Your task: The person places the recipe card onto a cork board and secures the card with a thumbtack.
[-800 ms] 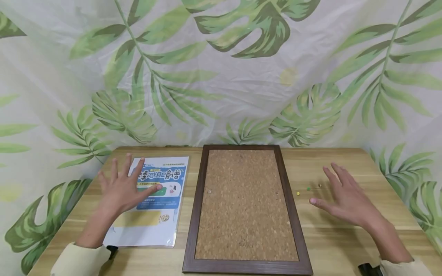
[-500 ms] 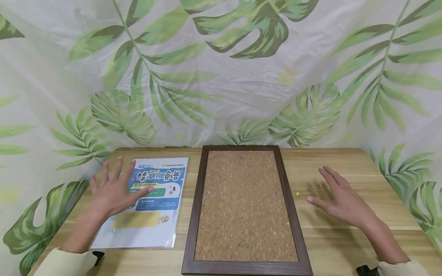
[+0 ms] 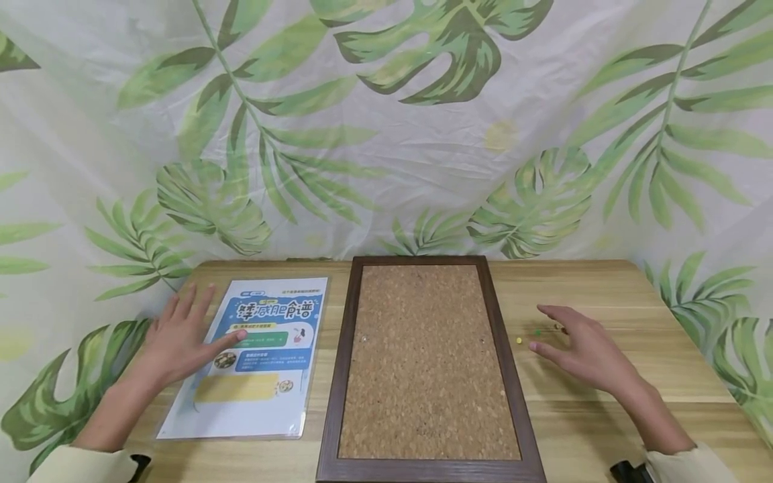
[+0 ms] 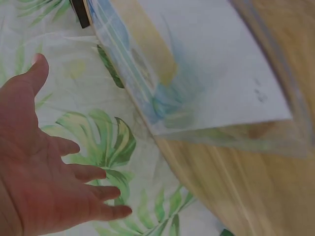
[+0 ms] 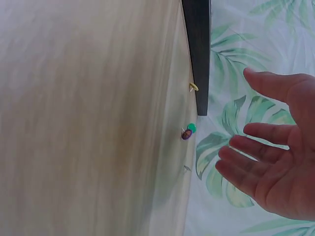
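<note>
Drawing the left hand (image 3: 173, 344) leftward, uncovering more of the glossy blue-and-white printed sheet (image 3: 250, 365) left of the brown-framed rectangular cork board (image 3: 425, 362), and easing the right hand (image 3: 594, 352) nearer the tiny yellow round-headed tack (image 3: 519, 341), so probably just reaching tbh. Keeping left fingers spread, right ones loosely bent, gripping nothing
</note>
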Available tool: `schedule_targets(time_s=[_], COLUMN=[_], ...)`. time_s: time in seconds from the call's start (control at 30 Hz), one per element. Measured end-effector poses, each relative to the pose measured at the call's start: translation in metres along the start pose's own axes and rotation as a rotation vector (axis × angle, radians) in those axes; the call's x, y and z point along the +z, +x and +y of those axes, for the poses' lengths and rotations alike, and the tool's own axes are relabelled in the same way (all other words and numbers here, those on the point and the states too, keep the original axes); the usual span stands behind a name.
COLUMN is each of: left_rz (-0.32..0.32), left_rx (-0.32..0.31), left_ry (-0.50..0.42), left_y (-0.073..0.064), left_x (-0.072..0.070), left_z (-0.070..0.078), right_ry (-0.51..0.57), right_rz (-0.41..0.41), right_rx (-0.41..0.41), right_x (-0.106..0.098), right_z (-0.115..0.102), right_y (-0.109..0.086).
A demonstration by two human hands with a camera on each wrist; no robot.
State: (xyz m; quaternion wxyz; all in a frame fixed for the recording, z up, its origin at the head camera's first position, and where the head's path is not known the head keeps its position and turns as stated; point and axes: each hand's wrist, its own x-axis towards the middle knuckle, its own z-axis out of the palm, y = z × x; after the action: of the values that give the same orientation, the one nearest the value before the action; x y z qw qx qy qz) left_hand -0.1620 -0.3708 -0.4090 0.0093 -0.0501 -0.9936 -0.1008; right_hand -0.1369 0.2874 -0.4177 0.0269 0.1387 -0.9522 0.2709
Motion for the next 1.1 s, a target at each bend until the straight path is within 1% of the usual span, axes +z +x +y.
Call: schedule_targets(time_s=[0.13,0.33,0.43,0.57,0.67,0.77,0.93,1.1], left_rz=[-0.006,-0.039,-0.060,-0.114,-0.156,-0.176,-0.193,-0.207], left_rx=[0.029,0.022,0.005,-0.039,-0.089,-0.114,-0.120,-0.153], left_ry=[-0.051,-0.123,-0.172,-0.293,-0.385,-0.440,-0.458,-0.444], left_y=[-0.001,0.002,0.002,0.002,-0.001,-0.004,-0.007,-0.007], left_x=[0.001,0.004,0.005,0.005,0.006,0.006,0.005,0.005], left_z=[-0.008,-0.017,-0.023,-0.031,-0.038,-0.045,-0.056,-0.066], right_ry=[0.019,0.033,0.038,0.059,0.078,0.091,0.085,0.064], right_rz=[-0.004,-0.011,-0.011,-0.020,-0.026,-0.031,-0.041,-0.065], right_rx=[-0.009,-0.009,-0.006,0.002,0.005,0.004,0.010,0.008], right_x=[0.006,0.010,0.011,0.013,0.015,0.016,0.016,0.017], right_z=[-0.001,-0.002,-0.001,0.000,-0.001,-0.002,0.000,0.001], right_y=[0.005,0.009,0.011,0.013,0.014,0.016,0.019,0.022])
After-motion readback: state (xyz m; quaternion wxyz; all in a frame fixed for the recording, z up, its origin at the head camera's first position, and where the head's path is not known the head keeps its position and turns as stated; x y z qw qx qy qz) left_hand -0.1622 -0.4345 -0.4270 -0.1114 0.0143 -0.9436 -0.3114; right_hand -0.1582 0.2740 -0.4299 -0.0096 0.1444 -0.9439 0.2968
